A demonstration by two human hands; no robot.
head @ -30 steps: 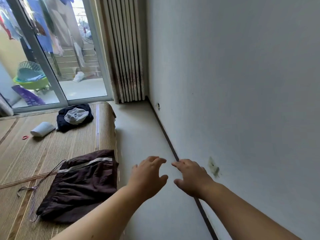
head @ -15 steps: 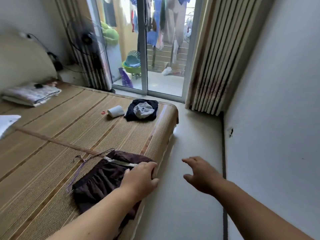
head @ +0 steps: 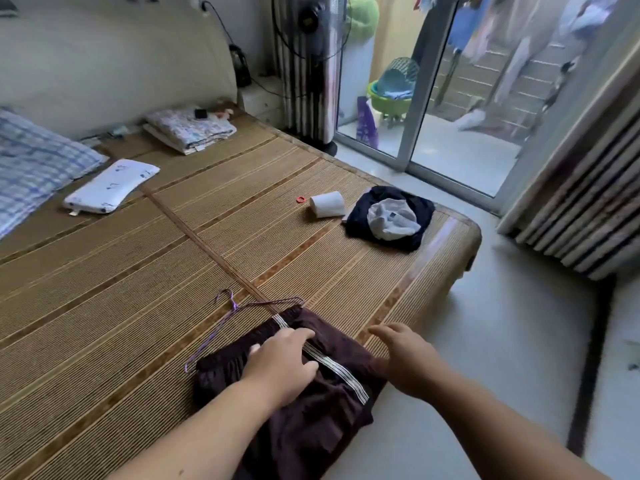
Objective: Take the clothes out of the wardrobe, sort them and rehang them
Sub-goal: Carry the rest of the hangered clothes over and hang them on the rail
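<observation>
Woven bed mat (head: pixel 138 271) carries brown shorts (head: pixel 311 427) at its near edge, beside a wire hanger (head: pixel 239 308). Left hand (head: pixel 282 365) presses them, fingers relaxed; right hand (head: pixel 405 358) hovers spread, empty. Rehanging probably needs a grip first.

The shorts (head: pixel 311 427) are dark brown cloth, matt and creased, with a woven striped band slightly shinier than the rest. At their far edge the hanger (head: pixel 236 307) is thin purple wire with a faint gloss. Under the shorts the mat (head: pixel 121 306) is woven, finely ribbed, with a low sheen. Beyond the shorts lie a white paper roll (head: pixel 328 203) and soft dark cloth (head: pixel 360 220) topped by grey cloth (head: pixel 391 220). Right of the shorts the floor (head: pixel 502 341) is smooth and semi-glossy.
</observation>
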